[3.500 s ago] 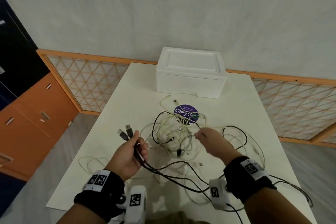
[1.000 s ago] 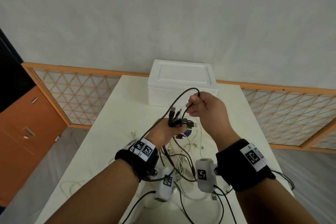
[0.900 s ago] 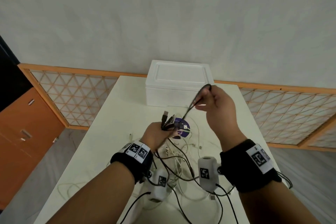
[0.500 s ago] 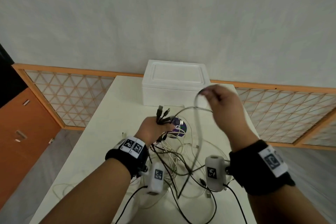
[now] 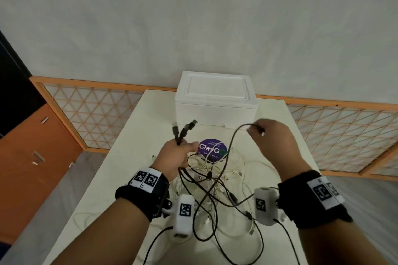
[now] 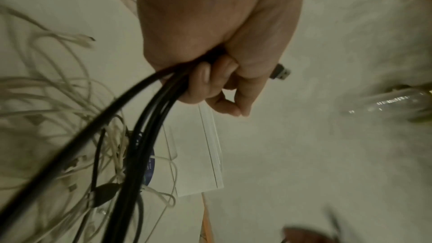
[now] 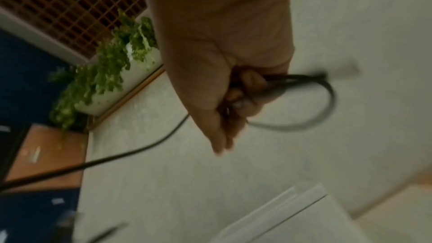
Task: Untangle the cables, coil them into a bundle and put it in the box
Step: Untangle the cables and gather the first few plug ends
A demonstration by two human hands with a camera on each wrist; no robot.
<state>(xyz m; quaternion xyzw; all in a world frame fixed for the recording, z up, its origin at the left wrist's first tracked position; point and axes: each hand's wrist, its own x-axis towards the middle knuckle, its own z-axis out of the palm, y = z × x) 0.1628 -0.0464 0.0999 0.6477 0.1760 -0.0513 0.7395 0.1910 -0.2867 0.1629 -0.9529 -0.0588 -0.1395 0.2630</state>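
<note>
Early stage: left hand (image 5: 175, 158) grips black cables (image 5: 183, 131) by plug ends, right hand (image 5: 272, 135) pinches black loop; white cables (image 5: 234, 170) tangled on tabletop (image 5: 137, 135), box (image 5: 215, 101) lidded.

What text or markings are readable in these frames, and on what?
"ClayG": white letters on the round purple sticker on the table; a green shape follows, partly behind a cable.
Small lines above and below it on the sticker: too small to read.
Square black-and-white coded tags on the wrist bands and the wrist cameras: patterns, no readable words.
White foam box: no lettering visible.
Both wrist views: nothing readable.
</note>
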